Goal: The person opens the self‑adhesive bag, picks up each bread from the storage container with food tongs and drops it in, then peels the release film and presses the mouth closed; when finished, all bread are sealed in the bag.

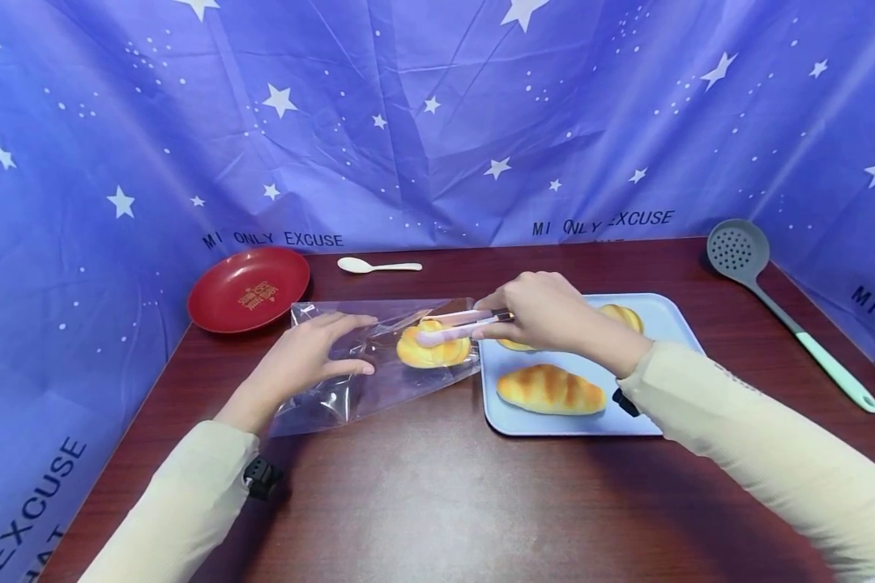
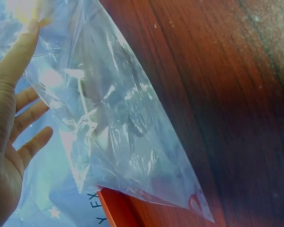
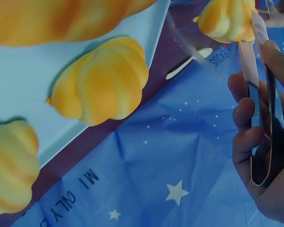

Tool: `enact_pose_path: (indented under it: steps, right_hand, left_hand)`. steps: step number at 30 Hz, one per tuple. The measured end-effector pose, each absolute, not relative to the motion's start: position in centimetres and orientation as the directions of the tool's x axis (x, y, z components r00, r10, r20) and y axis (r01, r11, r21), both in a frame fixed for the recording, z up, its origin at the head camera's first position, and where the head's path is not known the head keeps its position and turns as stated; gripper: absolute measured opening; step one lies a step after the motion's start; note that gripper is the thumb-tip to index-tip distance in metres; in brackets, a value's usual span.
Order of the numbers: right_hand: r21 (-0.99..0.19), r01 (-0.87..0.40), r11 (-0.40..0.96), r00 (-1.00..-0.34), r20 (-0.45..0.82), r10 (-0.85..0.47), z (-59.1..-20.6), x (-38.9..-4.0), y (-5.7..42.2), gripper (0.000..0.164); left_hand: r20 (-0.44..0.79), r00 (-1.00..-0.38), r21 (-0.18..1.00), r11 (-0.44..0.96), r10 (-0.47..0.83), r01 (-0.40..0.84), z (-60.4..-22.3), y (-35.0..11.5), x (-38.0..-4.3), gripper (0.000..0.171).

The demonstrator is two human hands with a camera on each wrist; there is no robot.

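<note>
Bun [image 1: 441,356] pinched in tongs [image 1: 455,330] at the end of a clear bag

Head view: the right hand [image 1: 539,308] has its grip closed round the tongs, whose pale tips clasp the yellow bun. It sits low over the worktop [image 1: 437,494], just left of the blue tray [image 1: 667,328], and seems to lie within the clear bag [image 1: 364,389], though glare on the film makes that hard to settle. The left hand [image 1: 302,352] rests over the bag, thumb and fingers spread. On the tray are a long ridged loaf [image 1: 550,390] and two other buns [image 1: 622,316], partly hidden by the right hand. Behind lie a red plate [image 1: 222,283] and a white spoon [image 1: 390,266]; a grey skimmer [image 1: 775,308] with a mint handle lies at far right.

Left wrist view: the left hand's fingers are apart against the crinkled film, and the bun is a yellow blur at the top left.

Right wrist view: fingers and thumb wrap the tongs' metal arms; the bun hangs between the tips.
</note>
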State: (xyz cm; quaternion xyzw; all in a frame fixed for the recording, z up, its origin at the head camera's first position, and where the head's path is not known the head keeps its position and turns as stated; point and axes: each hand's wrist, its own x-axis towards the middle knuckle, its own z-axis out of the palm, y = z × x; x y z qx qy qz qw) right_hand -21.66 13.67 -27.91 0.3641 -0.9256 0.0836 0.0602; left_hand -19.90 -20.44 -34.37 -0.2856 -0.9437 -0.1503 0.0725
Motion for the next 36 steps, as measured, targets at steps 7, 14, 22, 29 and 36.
enact_pose_path:
  steps: [7,14,22,29,36]
  right_hand:
    - [-0.100,-0.698,0.709,-0.715,0.151,-0.683,-27.8,-21.9,11.8,0.025]
    - [-0.093,-0.711,0.697,-0.702,0.152,-0.696,-27.8,-22.0,10.4,0.024]
    - [-0.101,-0.716,0.691,-0.698,0.149,-0.701,-27.6,-22.1,9.2,0.027]
    - [-0.092,-0.711,0.697,-0.703,0.116,-0.701,-27.5,-22.4,7.9,0.029]
    - [-0.104,-0.710,0.696,-0.704,0.094,-0.704,-27.6,-22.9,7.3,0.030]
  left_hand:
    - [0.222,-0.831,0.251,0.793,0.511,0.555,-34.3,-20.5,-19.8,0.069]
    - [0.235,-0.831,0.273,0.786,0.504,0.554,-34.3,-20.8,-19.8,0.068]
    - [0.279,-0.814,0.325,0.747,0.509,0.579,-34.6,-21.0,-19.9,0.066]
    - [0.269,-0.819,0.333,0.750,0.506,0.572,-34.5,-21.2,-19.8,0.066]
    - [0.266,-0.818,0.333,0.748,0.509,0.574,-34.5,-21.5,-19.7,0.064]
